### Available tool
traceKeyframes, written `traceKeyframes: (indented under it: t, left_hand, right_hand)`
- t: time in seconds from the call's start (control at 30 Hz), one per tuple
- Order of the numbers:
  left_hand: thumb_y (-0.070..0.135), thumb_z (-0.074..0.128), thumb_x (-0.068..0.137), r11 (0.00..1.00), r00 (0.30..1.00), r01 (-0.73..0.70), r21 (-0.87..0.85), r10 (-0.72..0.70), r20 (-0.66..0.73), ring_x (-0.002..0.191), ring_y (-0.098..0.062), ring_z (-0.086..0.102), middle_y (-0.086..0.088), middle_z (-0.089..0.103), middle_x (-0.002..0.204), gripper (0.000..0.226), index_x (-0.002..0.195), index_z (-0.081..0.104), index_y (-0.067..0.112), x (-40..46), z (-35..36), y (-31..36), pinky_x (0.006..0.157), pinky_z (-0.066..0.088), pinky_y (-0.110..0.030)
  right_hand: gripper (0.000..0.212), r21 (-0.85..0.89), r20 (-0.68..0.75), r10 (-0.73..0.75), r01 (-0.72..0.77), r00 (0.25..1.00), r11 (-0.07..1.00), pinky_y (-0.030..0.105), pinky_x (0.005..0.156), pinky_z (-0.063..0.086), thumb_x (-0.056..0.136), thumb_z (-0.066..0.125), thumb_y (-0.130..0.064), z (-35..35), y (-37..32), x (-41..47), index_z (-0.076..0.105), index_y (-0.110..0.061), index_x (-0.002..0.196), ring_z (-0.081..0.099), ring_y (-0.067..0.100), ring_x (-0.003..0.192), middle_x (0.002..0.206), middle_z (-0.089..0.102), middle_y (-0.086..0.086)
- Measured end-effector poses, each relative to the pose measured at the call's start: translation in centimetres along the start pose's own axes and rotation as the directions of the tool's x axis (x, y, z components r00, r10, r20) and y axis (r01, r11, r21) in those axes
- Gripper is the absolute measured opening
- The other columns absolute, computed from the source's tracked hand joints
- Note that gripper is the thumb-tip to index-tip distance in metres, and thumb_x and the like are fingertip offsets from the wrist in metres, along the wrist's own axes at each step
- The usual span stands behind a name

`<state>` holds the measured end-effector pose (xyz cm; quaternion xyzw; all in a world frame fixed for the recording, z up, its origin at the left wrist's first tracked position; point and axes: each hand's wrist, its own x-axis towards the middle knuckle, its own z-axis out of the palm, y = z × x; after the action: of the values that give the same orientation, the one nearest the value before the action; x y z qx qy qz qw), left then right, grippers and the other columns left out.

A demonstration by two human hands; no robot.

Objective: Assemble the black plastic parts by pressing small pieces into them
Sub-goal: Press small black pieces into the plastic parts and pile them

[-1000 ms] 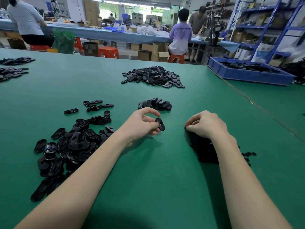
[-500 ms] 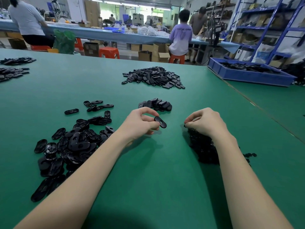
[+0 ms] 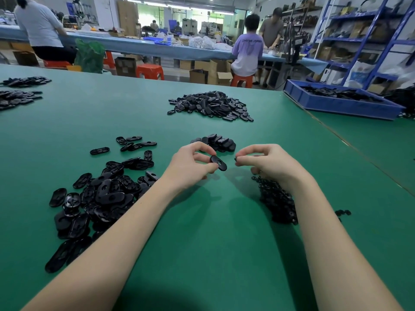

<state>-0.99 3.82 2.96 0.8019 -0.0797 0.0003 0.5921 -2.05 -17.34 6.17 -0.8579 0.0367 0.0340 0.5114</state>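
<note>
My left hand (image 3: 190, 166) pinches a black oval plastic part (image 3: 218, 162) between thumb and fingers, held just above the green table (image 3: 213, 243). My right hand (image 3: 267, 163) is a short gap to its right, fingertips closed on a small black piece (image 3: 236, 158) that barely shows. A pile of loose oval parts (image 3: 98, 196) lies under and left of my left forearm. A heap of small black pieces (image 3: 277, 200) sits beneath my right wrist, partly hidden by it. A small stack of ovals (image 3: 216, 142) lies just beyond both hands.
A bigger heap of black parts (image 3: 211, 105) lies farther back at the centre. More parts (image 3: 18, 95) sit at the far left edge. A blue tray (image 3: 341, 104) of parts stands at the back right. People work at a long bench behind the table.
Both hands have lifted off the table and come closer together. My right hand left the heap of small pieces with one pinched; my left hand tilted the oval part toward it.
</note>
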Motion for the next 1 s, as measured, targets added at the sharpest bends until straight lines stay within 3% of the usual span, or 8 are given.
traceKeyframes:
  t: [0.13, 0.23, 0.37, 0.63, 0.87, 1.0]
  left_hand:
    - [0.017, 0.079, 0.08, 0.988, 0.993, -0.103, 0.118, 0.109, -0.05, 0.068, -0.006, 0.07, 0.007, 0.074, 0.083, 0.021, 0.093, 0.067, 0.026, -0.2, 0.0, 0.3, 0.061, 0.051, -0.016]
    - [0.016, 0.08, 0.079, 0.97, 0.984, -0.164, 0.182, 0.174, -0.043, 0.072, -0.01, 0.07, 0.006, 0.074, 0.086, 0.022, 0.093, 0.065, 0.025, -0.3, 0.2, 0.6, 0.065, 0.05, -0.012]
    - [0.015, 0.081, 0.078, 0.947, 0.971, -0.226, 0.23, 0.238, -0.027, 0.072, -0.011, 0.068, 0.003, 0.072, 0.085, 0.023, 0.092, 0.065, 0.023, -0.4, 0.4, 0.8, 0.066, 0.048, -0.008]
    - [0.014, 0.08, 0.078, 0.915, 0.953, -0.283, 0.289, 0.303, -0.027, 0.068, -0.007, 0.066, 0.004, 0.071, 0.084, 0.023, 0.09, 0.063, 0.024, -0.6, 0.2, 1.1, 0.069, 0.048, -0.009]
    - [0.014, 0.081, 0.077, 0.916, 0.954, -0.28, 0.286, 0.3, -0.026, 0.067, -0.007, 0.066, 0.002, 0.07, 0.085, 0.023, 0.091, 0.064, 0.023, -0.5, 0.4, 1.2, 0.066, 0.047, -0.007]
    - [0.011, 0.081, 0.078, 0.938, 0.965, -0.252, 0.24, 0.262, -0.013, 0.068, -0.01, 0.067, -0.001, 0.07, 0.082, 0.024, 0.09, 0.064, 0.023, -0.4, 0.5, 1.2, 0.067, 0.053, -0.013]
  right_hand:
    - [0.009, 0.045, 0.074, 0.012, -0.015, 0.997, 0.999, 0.018, 0.049, 0.034, 0.081, 0.083, -0.029, 1.4, -0.6, 0.3, 0.081, -0.025, 0.088, 0.048, 0.011, 0.065, 0.095, 0.079, 0.003]
    - [0.004, 0.055, 0.076, 0.036, -0.04, 0.996, 0.998, 0.017, 0.046, 0.03, 0.08, 0.083, -0.029, 2.0, -0.6, 0.5, 0.082, -0.028, 0.084, 0.047, 0.011, 0.063, 0.085, 0.075, -0.006]
    - [0.003, 0.06, 0.044, 0.037, -0.04, 0.998, 0.997, 0.019, 0.046, 0.03, 0.079, 0.083, -0.029, 2.1, -0.4, 0.7, 0.082, -0.032, 0.08, 0.047, 0.012, 0.065, 0.081, 0.07, -0.005]
    - [0.003, 0.057, 0.04, 0.038, -0.041, 0.998, 0.998, 0.019, 0.045, 0.03, 0.078, 0.085, -0.031, 2.3, -0.4, 0.9, 0.082, -0.032, 0.078, 0.047, 0.013, 0.065, 0.077, 0.067, -0.005]
    - [0.004, 0.076, 0.041, 0.036, -0.039, 0.998, 0.996, 0.018, 0.043, 0.029, 0.078, 0.085, -0.029, 2.3, -0.3, 0.9, 0.082, -0.032, 0.077, 0.047, 0.011, 0.064, 0.074, 0.068, -0.008]
    - [0.006, 0.084, 0.031, 0.035, -0.038, 0.999, 0.996, 0.018, 0.044, 0.029, 0.076, 0.087, -0.029, 2.3, -0.2, 0.9, 0.082, -0.031, 0.077, 0.046, 0.01, 0.06, 0.069, 0.066, -0.01]
